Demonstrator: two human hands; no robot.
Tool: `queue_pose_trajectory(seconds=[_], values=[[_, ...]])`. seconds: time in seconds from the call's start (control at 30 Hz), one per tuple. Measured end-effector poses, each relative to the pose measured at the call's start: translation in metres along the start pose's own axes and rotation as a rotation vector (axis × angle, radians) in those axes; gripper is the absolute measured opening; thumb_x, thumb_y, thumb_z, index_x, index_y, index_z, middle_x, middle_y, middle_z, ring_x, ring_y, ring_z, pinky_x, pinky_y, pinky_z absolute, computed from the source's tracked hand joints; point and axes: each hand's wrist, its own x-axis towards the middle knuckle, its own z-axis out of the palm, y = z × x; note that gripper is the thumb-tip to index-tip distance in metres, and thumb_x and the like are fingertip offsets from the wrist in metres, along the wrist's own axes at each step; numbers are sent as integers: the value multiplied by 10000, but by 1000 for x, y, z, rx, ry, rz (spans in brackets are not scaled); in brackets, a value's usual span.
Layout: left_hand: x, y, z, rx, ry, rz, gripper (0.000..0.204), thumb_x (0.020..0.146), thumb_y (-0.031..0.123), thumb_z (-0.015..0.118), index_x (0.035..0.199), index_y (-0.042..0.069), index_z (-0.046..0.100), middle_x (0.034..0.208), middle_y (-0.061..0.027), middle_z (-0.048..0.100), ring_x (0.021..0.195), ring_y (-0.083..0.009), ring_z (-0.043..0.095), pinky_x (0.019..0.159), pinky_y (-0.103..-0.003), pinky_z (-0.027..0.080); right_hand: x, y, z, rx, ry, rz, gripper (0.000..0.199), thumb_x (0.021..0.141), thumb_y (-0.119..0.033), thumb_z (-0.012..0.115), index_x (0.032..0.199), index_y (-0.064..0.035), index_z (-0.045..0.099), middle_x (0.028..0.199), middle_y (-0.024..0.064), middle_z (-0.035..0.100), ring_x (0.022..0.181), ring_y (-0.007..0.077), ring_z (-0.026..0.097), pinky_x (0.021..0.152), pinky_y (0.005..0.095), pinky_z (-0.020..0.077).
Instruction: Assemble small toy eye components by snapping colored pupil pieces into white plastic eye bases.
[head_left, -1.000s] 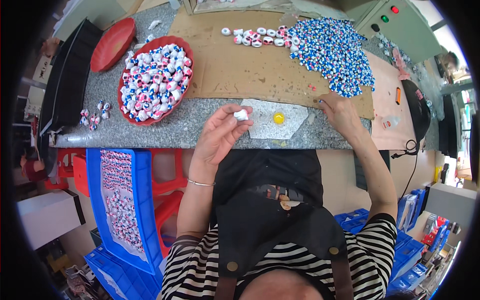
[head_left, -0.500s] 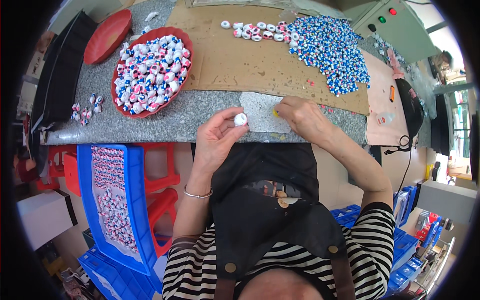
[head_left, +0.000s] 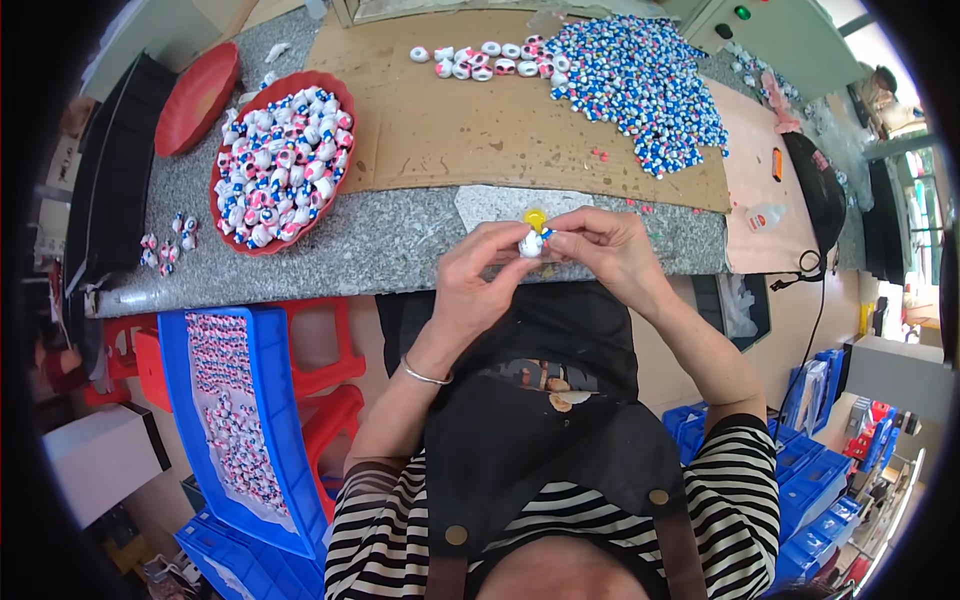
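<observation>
My left hand (head_left: pixel 478 280) and my right hand (head_left: pixel 608 250) meet at the front edge of the grey stone table (head_left: pixel 390 245). Between their fingertips they pinch a small white round piece (head_left: pixel 530 243) with a bit of blue at its side. Just beyond it a small yellow cap (head_left: pixel 535 216) lies on a pale sheet (head_left: pixel 490 205). A red bowl (head_left: pixel 340 100) full of white, pink and blue pieces stands to the left. On the brown cardboard (head_left: pixel 450 130) lies a heap of small blue and white bits (head_left: pixel 640 75).
A row of white rings (head_left: pixel 485 58) lies at the cardboard's far edge. An empty red dish (head_left: pixel 195 98) and a black tray (head_left: pixel 115 190) are far left. A blue crate (head_left: pixel 235 420) with more pieces sits below the table, with red stools (head_left: pixel 325 390) beside it.
My right hand came back from the blue heap on the right and joined my left hand at the white piece. The view shifted slightly.
</observation>
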Motion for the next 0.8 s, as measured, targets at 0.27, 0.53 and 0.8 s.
queue_pose_trajectory(seconds=[0.27,0.53,0.8], values=[[13,25,-20,-347,-342,-308,228,955,47,547,1140,-34,651,880,-78,673,718,-101,627,640,-223,511,-14,-16,3,-635,-60,-605,132,801,-14,708,932,-3,704,799,114,677,725,216,671,613,294,510],[17,12,-38,-225,-377,-398,239,936,20,560,1168,-17,606,1012,-60,638,873,-95,619,734,-226,512,1,2,-17,-570,-163,-449,183,857,-86,667,1028,-23,687,901,110,686,870,243,664,765,335,513],[73,57,-189,1415,371,283,489,834,23,620,1310,54,514,1313,-195,492,1180,-372,491,990,-442,397,37,10,-122,-1362,422,-509,86,851,-95,628,905,-32,649,829,144,607,753,334,621,646,423,493]])
